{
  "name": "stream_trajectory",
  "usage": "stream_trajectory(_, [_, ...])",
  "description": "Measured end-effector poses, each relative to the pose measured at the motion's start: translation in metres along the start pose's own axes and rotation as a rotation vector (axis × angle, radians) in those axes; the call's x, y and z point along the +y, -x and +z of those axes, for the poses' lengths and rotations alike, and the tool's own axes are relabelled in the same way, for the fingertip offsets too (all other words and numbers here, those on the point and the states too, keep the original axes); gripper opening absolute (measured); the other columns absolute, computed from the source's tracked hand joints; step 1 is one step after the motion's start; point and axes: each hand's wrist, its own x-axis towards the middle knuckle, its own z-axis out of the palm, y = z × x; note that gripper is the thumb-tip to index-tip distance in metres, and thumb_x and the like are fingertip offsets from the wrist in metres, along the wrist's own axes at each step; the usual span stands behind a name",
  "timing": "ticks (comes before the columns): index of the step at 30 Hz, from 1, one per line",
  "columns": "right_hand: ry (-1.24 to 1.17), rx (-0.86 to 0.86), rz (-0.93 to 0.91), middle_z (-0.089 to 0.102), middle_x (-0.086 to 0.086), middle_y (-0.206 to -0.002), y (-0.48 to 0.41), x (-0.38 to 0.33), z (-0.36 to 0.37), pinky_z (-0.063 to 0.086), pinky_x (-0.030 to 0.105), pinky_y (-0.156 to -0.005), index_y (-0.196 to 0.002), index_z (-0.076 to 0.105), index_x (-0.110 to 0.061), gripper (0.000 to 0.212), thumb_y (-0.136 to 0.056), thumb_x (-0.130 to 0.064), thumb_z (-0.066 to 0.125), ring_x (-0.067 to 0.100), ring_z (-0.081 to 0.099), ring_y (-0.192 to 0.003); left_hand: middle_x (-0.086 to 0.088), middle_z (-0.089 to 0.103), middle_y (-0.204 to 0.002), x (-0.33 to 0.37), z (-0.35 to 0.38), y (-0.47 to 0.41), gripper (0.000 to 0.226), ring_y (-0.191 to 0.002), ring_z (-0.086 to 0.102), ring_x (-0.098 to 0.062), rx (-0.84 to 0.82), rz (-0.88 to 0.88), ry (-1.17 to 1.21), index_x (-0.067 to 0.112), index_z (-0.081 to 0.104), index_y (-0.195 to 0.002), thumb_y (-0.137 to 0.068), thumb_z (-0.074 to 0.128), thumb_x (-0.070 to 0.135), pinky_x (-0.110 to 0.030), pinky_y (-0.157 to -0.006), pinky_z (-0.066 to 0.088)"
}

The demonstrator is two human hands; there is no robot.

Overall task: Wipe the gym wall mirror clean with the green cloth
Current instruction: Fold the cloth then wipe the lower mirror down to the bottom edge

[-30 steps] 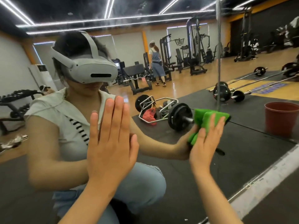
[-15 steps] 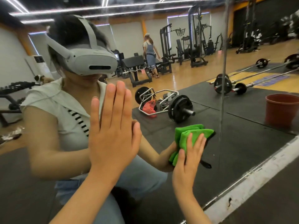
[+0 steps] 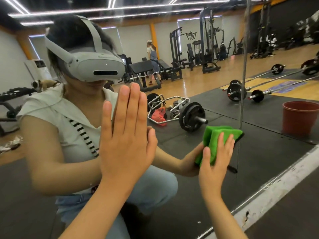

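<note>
The gym wall mirror fills almost the whole frame, and in it you see your own reflection crouching at the left and centre, wearing a grey headset. Your left hand stands upright at the centre of the frame, palm flat against the glass, fingers straight and pressed together, holding nothing. Your right hand is lower and to the right, also flat with the fingers straight and slightly spread, pressing the green cloth against the mirror. The cloth is folded into a thick pad that lies under your fingers and palm, its upper part sticking out above your fingertips. Its right edge sits just beside a vertical seam in the glass that runs down from the top of the frame. At the right edge of the frame the mirror shows a red bucket on dark floor matting. Just above the cloth it shows a loaded barbell plate.
</note>
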Motion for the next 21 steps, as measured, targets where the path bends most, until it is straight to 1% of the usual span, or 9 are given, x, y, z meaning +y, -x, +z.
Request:
stream_trajectory(4, [-0.026, 0.081, 0.069, 0.006, -0.012, -0.165, -0.031, -0.022, 0.002, 0.005, 0.03, -0.124, -0.154, 0.02, -0.036, 0.066, -0.093, -0.052, 0.04, 0.007, 0.002, -0.153, -0.013, 0.005, -0.167, 0.0, 0.001, 0.0, 0.072, -0.154, 0.004, -0.031, 0.009, -0.007, 0.004, 0.001, 0.009, -0.159, -0.098, 0.034, 0.03, -0.048, -0.126, -0.002])
stream_trajectory(6, [-0.065, 0.072, 0.058, 0.006, -0.014, -0.164, -0.017, -0.04, 0.011, 0.003, 0.026, -0.122, -0.153, 0.022, -0.037, 0.06, -0.096, -0.044, 0.04, 0.006, 0.001, -0.153, -0.014, 0.005, -0.167, 0.0, 0.001, 0.0, 0.071, -0.154, 0.004, -0.031, 0.017, -0.001, 0.01, 0.001, 0.009, -0.159, -0.099, 0.033, 0.03, -0.048, -0.126, -0.002])
stream_trajectory(8, [-0.087, 0.007, -0.068, 0.008, -0.013, -0.166, 0.011, -0.061, 0.026, 0.001, 0.018, -0.119, -0.153, 0.026, -0.035, 0.057, -0.099, -0.033, 0.043, 0.007, 0.001, -0.153, -0.015, 0.005, -0.167, 0.001, 0.0, -0.001, 0.071, -0.154, 0.007, -0.031, 0.027, 0.006, 0.031, 0.0, 0.01, -0.159, -0.099, 0.033, 0.029, -0.048, -0.126, -0.002])
stream_trajectory(10, [-0.066, -0.064, -0.225, 0.008, -0.013, -0.166, 0.041, -0.081, 0.041, 0.002, 0.018, -0.12, -0.154, 0.027, -0.036, 0.057, -0.1, -0.03, 0.043, 0.014, 0.003, -0.154, -0.017, 0.005, -0.166, 0.0, -0.001, 0.0, 0.07, -0.154, 0.008, -0.031, 0.029, 0.009, 0.047, -0.001, 0.011, -0.159, -0.099, 0.033, 0.028, -0.048, -0.126, -0.001])
stream_trajectory(11, [-0.061, -0.079, -0.259, 0.007, -0.016, -0.166, 0.05, -0.088, 0.046, 0.002, 0.019, -0.12, -0.154, 0.026, -0.039, 0.057, -0.1, -0.03, 0.043, 0.016, 0.003, -0.155, -0.018, 0.006, -0.167, -0.001, -0.001, 0.001, 0.07, -0.154, 0.007, -0.031, 0.026, 0.014, 0.041, -0.001, 0.01, -0.159, -0.1, 0.032, 0.028, -0.048, -0.126, -0.002])
stream_trajectory(13, [-0.074, -0.084, -0.236, 0.007, -0.021, -0.165, 0.056, -0.096, 0.051, 0.003, 0.02, -0.121, -0.153, 0.025, -0.047, 0.058, -0.1, -0.031, 0.043, 0.015, 0.003, -0.155, -0.018, 0.006, -0.167, -0.003, -0.002, 0.0, 0.07, -0.154, 0.005, -0.031, 0.027, 0.026, 0.036, -0.001, 0.007, -0.159, -0.101, 0.032, 0.029, -0.047, -0.125, -0.003])
stream_trajectory(14, [-0.081, -0.078, -0.212, 0.008, -0.021, -0.165, 0.057, -0.098, 0.05, 0.004, 0.021, -0.122, -0.153, 0.025, -0.046, 0.058, -0.1, -0.032, 0.044, 0.014, 0.004, -0.154, -0.018, 0.007, -0.167, -0.004, -0.003, 0.001, 0.069, -0.154, 0.005, -0.031, 0.031, 0.031, 0.059, -0.002, 0.009, -0.158, -0.101, 0.032, 0.029, -0.047, -0.125, -0.003])
stream_trajectory(18, [-0.083, -0.075, -0.124, 0.013, -0.013, -0.165, 0.062, -0.103, 0.046, 0.009, 0.033, -0.126, -0.152, 0.031, -0.03, 0.055, -0.101, -0.022, 0.049, 0.008, 0.004, -0.154, -0.017, 0.02, -0.165, -0.01, -0.012, 0.03, 0.063, -0.153, 0.014, -0.03, 0.014, 0.056, 0.286, -0.001, 0.025, -0.156, -0.1, 0.031, 0.027, -0.044, -0.126, 0.001])
stream_trajectory(21, [-0.034, -0.102, -0.097, 0.013, -0.012, -0.164, 0.083, -0.111, 0.045, 0.01, 0.037, -0.126, -0.151, 0.031, -0.031, 0.055, -0.098, -0.036, 0.043, 0.006, 0.005, -0.153, -0.017, 0.024, -0.163, -0.023, -0.021, 0.074, 0.061, -0.153, 0.017, -0.028, -0.018, 0.052, 0.369, -0.001, 0.03, -0.154, -0.099, 0.033, 0.025, -0.044, -0.126, 0.006])
